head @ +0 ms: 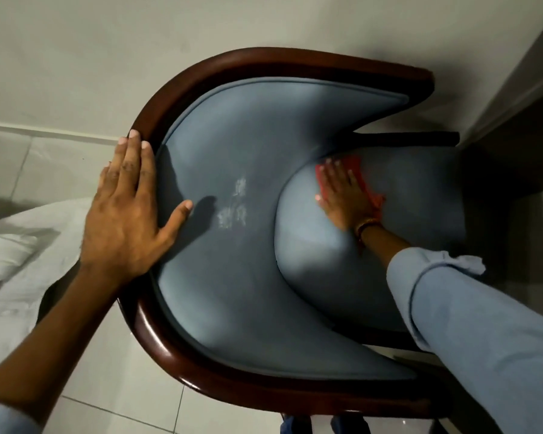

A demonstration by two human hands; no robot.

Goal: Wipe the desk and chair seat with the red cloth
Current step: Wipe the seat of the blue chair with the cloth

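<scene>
While the right hand (342, 195) presses flat on the crumpled red cloth (358, 177), right of centre in the frame, we are clearly into the chair half of the job. That hand is spread wide, palm down, the cloth pinned beneath it against the rounded blue upholstered seat cushion (320, 255), with red fabric peeking out past the fingertips and along the far edge of the hand. A thin band sits at that wrist, and a pale blue rolled-up sleeve (452, 324) runs off to the lower right.

Over at centre left, the left hand (126, 211) lies open, fingers long and splayed, resting on the curved blue padded chair back (232, 261) with its fingertips up against the glossy dark-brown wooden rim (157, 339). It holds nothing; by my reading it steadies the chair.

The desk? Not in view, so I cannot tell whether it has been wiped. On the seat, the cloth sits near the crease where cushion meets back, and most of the cushion looks yet to be covered. Note the whitish chalky smudges (234, 205) on the padded back, mid-frame, untouched.

The fabric reads soft and matte, piped at the edges; the wood is smooth and shiny, bent in one horseshoe sweep. Pale floor tiles (113, 371) lie lower left.
</scene>
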